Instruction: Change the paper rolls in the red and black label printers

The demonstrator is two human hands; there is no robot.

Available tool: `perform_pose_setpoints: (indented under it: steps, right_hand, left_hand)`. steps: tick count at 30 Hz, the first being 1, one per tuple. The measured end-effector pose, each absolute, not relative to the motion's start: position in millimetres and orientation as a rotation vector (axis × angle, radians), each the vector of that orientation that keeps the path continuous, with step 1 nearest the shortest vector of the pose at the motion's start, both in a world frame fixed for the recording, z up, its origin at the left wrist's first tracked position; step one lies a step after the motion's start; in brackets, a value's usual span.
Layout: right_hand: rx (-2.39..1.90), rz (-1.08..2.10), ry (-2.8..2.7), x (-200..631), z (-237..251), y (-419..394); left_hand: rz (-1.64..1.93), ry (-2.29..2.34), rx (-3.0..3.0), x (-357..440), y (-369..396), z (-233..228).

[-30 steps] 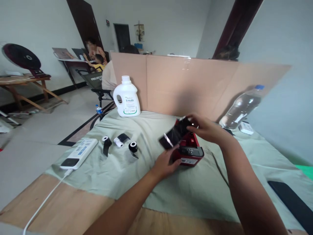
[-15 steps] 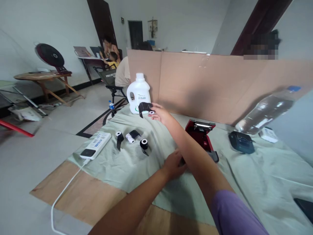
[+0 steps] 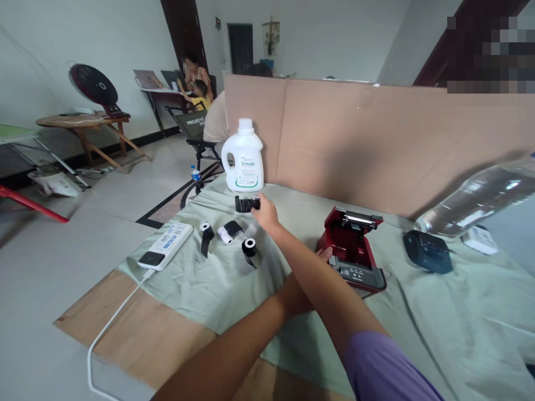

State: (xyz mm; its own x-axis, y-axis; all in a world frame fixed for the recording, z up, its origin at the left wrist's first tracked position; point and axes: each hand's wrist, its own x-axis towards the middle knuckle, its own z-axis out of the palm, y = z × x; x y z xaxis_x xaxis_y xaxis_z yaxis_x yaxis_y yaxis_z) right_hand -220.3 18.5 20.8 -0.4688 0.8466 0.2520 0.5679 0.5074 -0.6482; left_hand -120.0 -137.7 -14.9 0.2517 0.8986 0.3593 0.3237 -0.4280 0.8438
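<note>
My right hand (image 3: 266, 214) pinches a small roll of black paper (image 3: 246, 204) just in front of the white jug, its loose strip sticking out to the left. The right arm crosses over my left forearm. At the left side of a red and black receipt printer (image 3: 358, 267), my left hand (image 3: 301, 292) has its fingertips on the casing; the crossing arm hides part of it. The printer's lid stands up, showing the red bay. Nearby on the cloth lie a black roll (image 3: 205, 236), a black and white roll (image 3: 229, 231) and another black roll (image 3: 249, 248).
The white jug (image 3: 244, 159) stands before a cardboard partition (image 3: 317, 139). A white power bank (image 3: 166, 248) with a cable lies left. A large clear bottle (image 3: 472, 195), a dark device (image 3: 427, 252) and a small white box (image 3: 479, 239) are right. People sit beyond the partition.
My right hand has lowered from the jug's front with the roll. The left hand has come up to the printer's side. More of the printer shows, and the view has shifted slightly.
</note>
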Motion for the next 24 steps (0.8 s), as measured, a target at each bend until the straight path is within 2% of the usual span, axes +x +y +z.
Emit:
perform_pose_setpoints:
  steps: [8, 14, 16, 20, 24]
  right_hand:
    - [-1.322, 0.51, -2.405, -209.7, 7.5, 3.7]
    - [-1.131, 0.528, -2.22, -206.5, 27.5, -4.6]
    - [-0.985, 0.662, -2.242, -203.0, 36.0, -7.0]
    - [-0.553, 1.171, -2.597, -187.4, 46.4, -12.3]
    - [-0.341, 1.329, -2.881, -171.2, 44.3, -26.5]
  left_hand:
    - [1.163, 1.094, 2.137, -120.5, -134.1, -29.1]
    - [1.086, 1.157, 2.322, -120.0, -127.6, -39.9]
    - [1.063, 1.168, 2.39, -118.7, -126.9, -40.3]
    - [1.017, 1.247, 2.47, -115.0, -128.1, -39.8]
    - [0.985, 1.351, 2.454, -112.6, -129.6, -44.2]
